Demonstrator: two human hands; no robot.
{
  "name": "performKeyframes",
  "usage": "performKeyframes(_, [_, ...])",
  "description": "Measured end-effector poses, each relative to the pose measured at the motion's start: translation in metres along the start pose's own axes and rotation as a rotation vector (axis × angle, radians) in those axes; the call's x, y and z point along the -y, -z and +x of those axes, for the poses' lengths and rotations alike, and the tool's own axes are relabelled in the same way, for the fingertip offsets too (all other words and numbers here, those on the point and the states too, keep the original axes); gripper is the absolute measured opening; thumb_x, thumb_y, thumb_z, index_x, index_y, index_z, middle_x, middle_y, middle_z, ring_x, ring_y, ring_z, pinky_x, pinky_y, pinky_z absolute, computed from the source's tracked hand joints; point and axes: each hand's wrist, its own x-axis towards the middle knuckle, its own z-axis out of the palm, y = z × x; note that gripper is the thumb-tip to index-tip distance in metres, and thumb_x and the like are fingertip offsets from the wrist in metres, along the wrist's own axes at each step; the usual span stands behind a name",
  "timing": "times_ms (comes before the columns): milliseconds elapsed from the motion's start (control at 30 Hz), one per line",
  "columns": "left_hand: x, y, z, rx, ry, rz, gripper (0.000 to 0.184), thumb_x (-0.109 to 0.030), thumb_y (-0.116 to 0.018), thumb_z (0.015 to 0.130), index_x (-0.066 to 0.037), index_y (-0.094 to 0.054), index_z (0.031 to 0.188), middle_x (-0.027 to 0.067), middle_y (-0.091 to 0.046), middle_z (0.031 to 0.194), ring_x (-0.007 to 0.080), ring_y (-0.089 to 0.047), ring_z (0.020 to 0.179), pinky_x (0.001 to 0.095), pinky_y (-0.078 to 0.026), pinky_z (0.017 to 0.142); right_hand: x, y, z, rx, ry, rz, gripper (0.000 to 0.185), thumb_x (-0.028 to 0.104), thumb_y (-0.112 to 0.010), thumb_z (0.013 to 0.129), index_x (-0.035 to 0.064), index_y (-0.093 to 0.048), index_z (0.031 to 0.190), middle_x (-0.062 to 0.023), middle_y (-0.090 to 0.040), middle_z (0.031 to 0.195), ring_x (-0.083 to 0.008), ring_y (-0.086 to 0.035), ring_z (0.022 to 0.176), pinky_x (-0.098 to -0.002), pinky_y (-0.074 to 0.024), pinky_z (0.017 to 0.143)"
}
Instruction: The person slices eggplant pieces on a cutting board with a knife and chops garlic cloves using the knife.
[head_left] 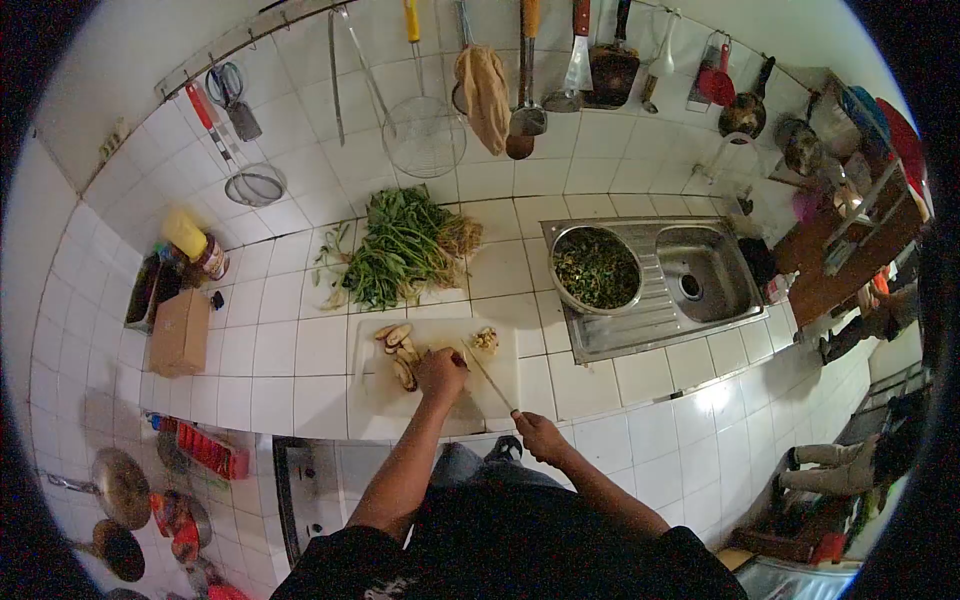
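1. your right hand [540, 438] is wrapped around the handle of the knife [492, 382], just off the near right corner of the board [440, 332]; the blade reaches over the board.
2. your left hand [442, 373] is above the board's middle, fingers bunched; whether they pinch anything, i cannot tell.
3. slices [404, 376] lie on the board's left part, a chopped pile [485, 342] towards its far right.
4. greens [395, 245] lie beyond the board; the bowl [596, 310] sits to its right.

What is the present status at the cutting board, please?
Right hand: holding knife. Left hand: at cutting board, beside sliced pieces; hold unclear. Possibly in the way: chopped pile near knife tip.
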Motion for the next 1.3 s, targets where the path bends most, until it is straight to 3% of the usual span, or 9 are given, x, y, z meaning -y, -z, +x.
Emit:
performKeyframes(133, [-0.015, 0.029, -0.006, -0.045, -0.02, 0.151, 0.02, -0.022, -0.072, 0.072, -0.009, -0.07, 0.087, 0.0125, -0.07, 0.084, 0.0326, -0.066, 0.081, 0.0434, -0.053, 0.074, 0.022, 0.011, -0.012, -0.023, -0.092, 0.132, 0.045, 0.054, -0.042, 0.099, 0.0101, -0.053, 0.092, 0.0041, -0.037, 0.055, -0.0083, -0.033, 0.04, -0.0264, -0.0287, 0.035])
performKeyframes(367, [-0.001, 0.014, 0.006, -0.192, -0.268, 0.014, 0.023, -0.024, -0.066, 0.083, -0.007, -0.066, 0.099, 0.0089, -0.07, 0.089, 0.0265, -0.067, 0.085, 0.039, -0.052, 0.077, 0.046, 0.023, -0.029, 0.163, -0.154, 0.499, 0.042, 0.054, -0.042, 0.099, 0.0151, -0.048, 0.084, 0.0037, -0.037, 0.055, -0.0084, -0.03, 0.039, -0.026, -0.0253, 0.034])
performKeyframes(467, [0.024, -0.023, 0.025, 0.048, -0.16, -0.742, 0.021, -0.024, -0.059, 0.091, -0.006, -0.065, 0.1, 0.0067, -0.069, 0.087, 0.0217, -0.066, 0.085, 0.0349, -0.051, 0.079, 0.053, 0.027, -0.03, 0.265, -0.228, 0.681, 0.042, 0.054, -0.039, 0.1, 0.0165, -0.045, 0.082, 0.0045, -0.034, 0.054, -0.0083, -0.028, 0.039, -0.0259, -0.0226, 0.034])
performKeyframes(533, [0.026, -0.014, 0.026, 0.625, 0.388, -1.522, 0.019, -0.021, -0.054, 0.094, -0.009, -0.065, 0.102, 0.0045, -0.07, 0.096, 0.0214, -0.065, 0.083, 0.0343, -0.052, 0.073, 0.06, 0.028, -0.03, 0.339, -0.279, 0.801, 0.042, 0.054, -0.037, 0.1, 0.0168, -0.043, 0.081, 0.0049, -0.033, 0.053, -0.0082, -0.027, 0.039, -0.0258, -0.0209, 0.034])
performKeyframes(667, [0.003, 0.021, 0.009, 0.694, 0.414, -1.574, 0.021, -0.021, -0.056, 0.094, -0.004, -0.064, 0.104, 0.0049, -0.07, 0.094, 0.0172, -0.065, 0.08, 0.0319, -0.053, 0.074, 0.07, 0.027, -0.031, 0.344, -0.323, 0.851, 0.044, 0.056, -0.035, 0.1, 0.0177, -0.041, 0.08, 0.0054, -0.029, 0.054, -0.0076, -0.024, 0.04, -0.0254, -0.018, 0.037])
performKeyframes(867, [0.003, 0.021, 0.007, 0.461, 0.261, -1.113, 0.02, -0.024, -0.064, 0.091, -0.006, -0.068, 0.096, 0.0053, -0.069, 0.082, 0.0182, -0.066, 0.083, 0.0322, -0.053, 0.072, 0.054, 0.029, -0.032, 0.317, -0.276, 0.849, 0.046, 0.06, -0.037, 0.098, 0.0183, -0.04, 0.08, 0.0052, -0.03, 0.055, -0.0075, -0.024, 0.041, -0.0253, -0.0183, 0.038])
performKeyframes(967, [0.011, 0.005, 0.005, 0.203, -0.175, -0.481, 0.018, -0.023, -0.068, 0.085, -0.008, -0.072, 0.093, 0.0093, -0.07, 0.081, 0.0234, -0.067, 0.081, 0.0366, -0.053, 0.072, 0.053, 0.032, -0.033, 0.284, -0.325, 0.85, 0.046, 0.062, -0.038, 0.097, 0.0185, -0.041, 0.08, 0.005, -0.03, 0.055, -0.0077, -0.024, 0.042, -0.0252, -0.0178, 0.038])
performKeyframes(1033, [0.009, 0.018, 0.0, 0.121, -0.489, 0.287, 0.018, -0.022, -0.069, 0.079, -0.011, -0.074, 0.092, 0.0105, -0.07, 0.082, 0.028, -0.064, 0.084, 0.0392, -0.051, 0.076, 0.047, 0.031, -0.034, 0.288, -0.34, 0.881, 0.046, 0.062, -0.039, 0.097, 0.0185, -0.042, 0.081, 0.0048, -0.03, 0.055, -0.0079, -0.024, 0.042, -0.0256, -0.0175, 0.038])
performKeyframes(1300, [0.032, 0.054, 0.011, -0.042, -0.42, 0.203, 0.017, -0.025, -0.071, 0.073, -0.015, -0.076, 0.086, 0.0057, -0.07, 0.086, 0.0252, -0.059, 0.092, 0.0504, -0.037, 0.091, 0.038, 0.012, -0.035, 0.088, -0.191, 0.679, 0.043, 0.057, -0.041, 0.098, 0.0171, -0.044, 0.082, 0.004, -0.033, 0.054, -0.0083, -0.028, 0.041, -0.026, -0.0199, 0.037])
